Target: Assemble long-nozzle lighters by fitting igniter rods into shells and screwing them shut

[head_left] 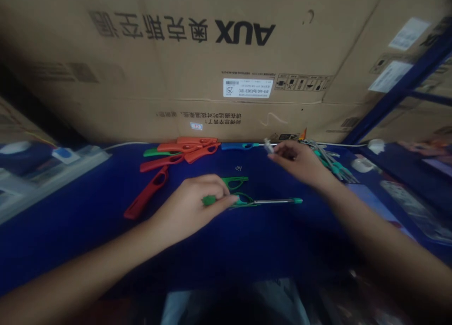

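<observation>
My left hand (197,200) is closed round a green stick lighter (246,202), its green handle partly hidden under my fingers. The lighter's metal tube (275,201) points right and ends in a green tip. Just behind it lies another green handle piece (236,181). My right hand (300,162), raised above the back of the table, pinches a small translucent white piece (269,146), whose exact kind I cannot make out. Tiny metal bits (238,168) lie between the two hands.
Orange-red lighter handles (197,146) are piled at the back left, with a red one (148,193) nearer me. A blue handle (238,146) and a bunch of metal tubes (335,165) lie farther right. A cardboard box (176,75) walls off the back of the blue table (247,249).
</observation>
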Motion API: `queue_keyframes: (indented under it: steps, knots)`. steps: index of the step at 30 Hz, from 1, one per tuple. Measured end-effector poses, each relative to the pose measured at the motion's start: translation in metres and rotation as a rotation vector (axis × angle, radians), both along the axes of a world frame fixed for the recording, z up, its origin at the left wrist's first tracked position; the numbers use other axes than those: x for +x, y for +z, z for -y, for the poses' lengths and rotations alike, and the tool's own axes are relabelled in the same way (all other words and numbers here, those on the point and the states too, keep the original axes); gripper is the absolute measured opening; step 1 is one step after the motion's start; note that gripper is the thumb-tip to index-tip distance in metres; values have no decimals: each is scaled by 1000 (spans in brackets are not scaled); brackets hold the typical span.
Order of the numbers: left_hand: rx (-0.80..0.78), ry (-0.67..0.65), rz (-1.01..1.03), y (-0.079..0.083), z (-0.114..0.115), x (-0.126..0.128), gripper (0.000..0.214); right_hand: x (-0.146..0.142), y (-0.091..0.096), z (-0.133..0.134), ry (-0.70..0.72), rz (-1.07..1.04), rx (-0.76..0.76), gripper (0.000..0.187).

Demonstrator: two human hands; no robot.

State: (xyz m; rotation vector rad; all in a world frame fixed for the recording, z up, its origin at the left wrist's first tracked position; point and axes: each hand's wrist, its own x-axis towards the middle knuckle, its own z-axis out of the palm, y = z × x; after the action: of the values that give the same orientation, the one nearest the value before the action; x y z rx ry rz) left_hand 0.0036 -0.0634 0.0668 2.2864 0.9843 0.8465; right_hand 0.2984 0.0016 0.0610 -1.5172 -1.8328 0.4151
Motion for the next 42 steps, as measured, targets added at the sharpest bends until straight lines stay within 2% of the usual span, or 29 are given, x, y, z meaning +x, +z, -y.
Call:
queue_keyframes:
  steps: [2, 4, 5, 7, 9, 11, 16, 20, 22, 27, 31, 37, 42]
  knots:
    - [-92, 46, 52, -1, -1, 2, 33, -29, -4, 21, 212, -133, -30, 26]
    - [-180, 113, 143, -8, -4, 3, 18, -52, -8, 39, 352, -219, -105, 23]
    - [-222, 120, 202, -13, -5, 3, 20, -61, -10, 47, 406, -252, -150, 23]
    - [-270, 85, 302, -22, -6, 4, 42, -72, -12, 57, 462, -324, -206, 24]
    - [-284, 30, 356, -29, -6, 7, 38, -79, -13, 62, 505, -364, -249, 24]
    - [-266, 10, 375, -34, -4, 10, 25, -82, -15, 63, 519, -362, -247, 20]
    - [-284, 90, 480, -39, 1, 14, 17, -76, -28, 60, 565, -233, -66, 8]
    - [-367, 175, 507, -43, -1, 9, 20, -62, -37, 56, 656, 136, 210, 18]
    - [-374, 206, 490, -44, -3, 7, 18, -57, -40, 54, 690, 266, 269, 20]
    - [-348, 213, 413, -46, -6, 4, 13, -56, -46, 53, 691, 416, 284, 13]
    - [-339, 213, 371, -45, -6, 4, 12, -57, -43, 56, 672, 412, 283, 15]
    - [-420, 238, 402, -46, -5, 3, 33, -59, -39, 62, 605, 220, 105, 11]
    - [-487, 174, 459, -45, -4, 4, 35, -60, -39, 58, 543, 33, -12, 3]
